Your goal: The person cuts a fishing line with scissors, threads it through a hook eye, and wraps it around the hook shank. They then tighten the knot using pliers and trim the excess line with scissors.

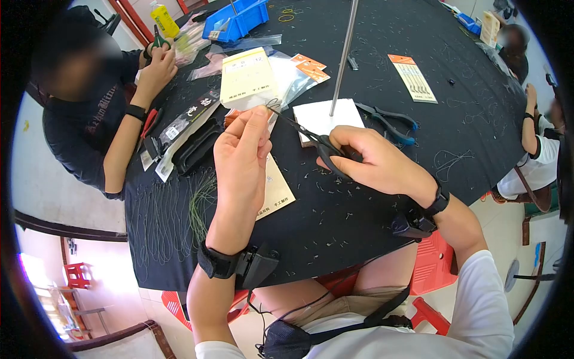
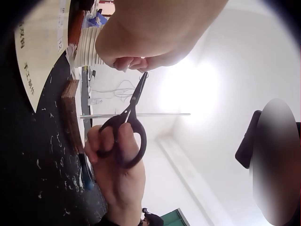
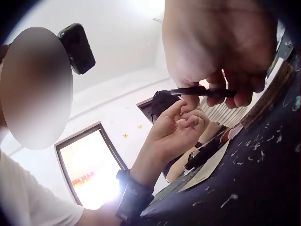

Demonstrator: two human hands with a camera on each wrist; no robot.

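The right hand grips black scissors, thumb and fingers in the handle loops; their tips point toward the left hand. Between thumb and forefinger the left hand pinches a thin dark line or small piece, too small to make out, right beside the scissor tips. In the left wrist view the scissors look nearly closed, with their tips just under the left hand's fingertips. From the right wrist, the left hand shows with its fingers curled in, and the right hand covers part of the scissors.
Behind the hands stand a cream card stack, a white block with a metal rod, and pliers. Green line lies left of the left forearm. A blue bin is at the back; another person sits at left.
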